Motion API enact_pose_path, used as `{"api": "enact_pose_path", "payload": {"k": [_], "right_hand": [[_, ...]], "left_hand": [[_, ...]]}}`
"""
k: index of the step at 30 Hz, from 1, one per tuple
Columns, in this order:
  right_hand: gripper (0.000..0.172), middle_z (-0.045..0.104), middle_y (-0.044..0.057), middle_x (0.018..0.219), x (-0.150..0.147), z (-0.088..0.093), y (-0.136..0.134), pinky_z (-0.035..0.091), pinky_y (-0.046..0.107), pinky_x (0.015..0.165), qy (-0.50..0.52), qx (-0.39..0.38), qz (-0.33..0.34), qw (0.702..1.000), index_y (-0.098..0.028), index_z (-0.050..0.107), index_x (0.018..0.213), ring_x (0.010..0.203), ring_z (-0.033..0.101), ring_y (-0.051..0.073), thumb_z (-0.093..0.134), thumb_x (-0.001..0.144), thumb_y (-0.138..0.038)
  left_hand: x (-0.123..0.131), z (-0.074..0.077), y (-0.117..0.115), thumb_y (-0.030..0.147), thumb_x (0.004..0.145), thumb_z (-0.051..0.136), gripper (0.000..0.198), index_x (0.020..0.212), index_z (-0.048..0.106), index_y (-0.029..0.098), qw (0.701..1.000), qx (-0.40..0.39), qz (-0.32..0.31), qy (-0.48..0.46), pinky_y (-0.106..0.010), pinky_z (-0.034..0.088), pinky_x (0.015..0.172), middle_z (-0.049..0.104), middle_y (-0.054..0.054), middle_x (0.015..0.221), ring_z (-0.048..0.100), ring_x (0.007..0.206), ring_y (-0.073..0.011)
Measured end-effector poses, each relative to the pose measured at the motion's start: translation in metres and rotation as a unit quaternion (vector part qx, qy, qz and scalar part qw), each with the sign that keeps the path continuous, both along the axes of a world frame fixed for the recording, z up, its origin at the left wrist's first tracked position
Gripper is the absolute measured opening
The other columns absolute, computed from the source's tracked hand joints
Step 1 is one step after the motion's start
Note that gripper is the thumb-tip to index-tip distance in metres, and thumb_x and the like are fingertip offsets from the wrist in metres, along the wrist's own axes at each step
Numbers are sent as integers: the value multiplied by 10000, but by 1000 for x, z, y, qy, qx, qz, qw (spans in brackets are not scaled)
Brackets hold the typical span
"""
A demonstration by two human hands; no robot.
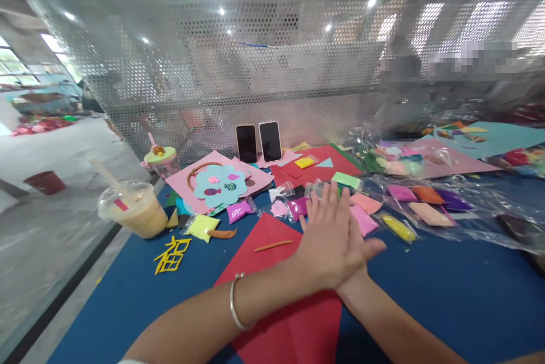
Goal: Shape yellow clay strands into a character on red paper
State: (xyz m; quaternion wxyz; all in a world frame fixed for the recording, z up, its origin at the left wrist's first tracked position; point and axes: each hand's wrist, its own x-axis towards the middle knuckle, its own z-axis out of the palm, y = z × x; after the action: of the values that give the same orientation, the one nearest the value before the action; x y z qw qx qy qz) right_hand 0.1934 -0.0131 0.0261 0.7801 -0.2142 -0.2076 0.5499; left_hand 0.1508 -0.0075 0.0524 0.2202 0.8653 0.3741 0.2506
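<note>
My left hand [326, 239], a silver bangle on its wrist, lies over my right hand [356, 247] with the palms together and the fingers stretched out. Whether anything sits between the palms is hidden. Both hands are above the right side of a red paper sheet [259, 256]. On that sheet lies a thin brown clay strip [273, 246], just left of my left hand. Beyond my fingertips are a magenta clay packet [297, 208] and a light green packet [346, 180]. Pink clay packets [363, 220] lie close to my right hand.
Yellow clay strips [172, 255] form a lattice on the blue table [114, 307]. A drink cup [138, 213] stands at the left edge. Behind are a decorated blue flower cutout [221, 182], two phones [270, 141] and a perforated metal screen [255, 74]. Clay bags [430, 213] lie right.
</note>
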Motion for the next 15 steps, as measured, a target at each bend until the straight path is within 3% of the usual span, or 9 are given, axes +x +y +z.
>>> {"api": "enact_pose_path", "payload": {"k": [5,8,11,15], "right_hand": [[509,628,18,1302,10,12,3,340,500,1083,61,-158,168,971,-302,626,1219,1291,491,232,381,879,-589],[465,648,-5,1275,16,8,6,342,504,1080,76,-117,176,974,-330,620,1216,1275,509,217,395,884,-567],[457,656,-8,1260,20,3,10,334,509,1084,57,-97,165,980,-348,623,1208,1275,509,219,417,870,-576],[457,628,-11,1300,23,4,13,281,441,1128,10,-93,87,992,-329,626,1210,1310,468,181,394,886,-552]], "left_hand": [[-2,2,44,608,951,186,771,1503,127,73,992,39,123,-18,-487,-2,1183,-1,-148,1595,-126,1454,-210],[1,-2,58,559,970,192,721,1495,143,67,986,58,159,-9,-482,27,1187,22,-155,1595,-114,1454,-214],[7,-6,52,499,985,184,675,1487,161,48,983,60,171,-1,-471,38,1191,26,-165,1594,-94,1456,-226],[13,-7,35,509,986,162,656,1497,163,98,992,61,110,-7,-456,50,1197,43,-128,1599,-82,1459,-203]]}}
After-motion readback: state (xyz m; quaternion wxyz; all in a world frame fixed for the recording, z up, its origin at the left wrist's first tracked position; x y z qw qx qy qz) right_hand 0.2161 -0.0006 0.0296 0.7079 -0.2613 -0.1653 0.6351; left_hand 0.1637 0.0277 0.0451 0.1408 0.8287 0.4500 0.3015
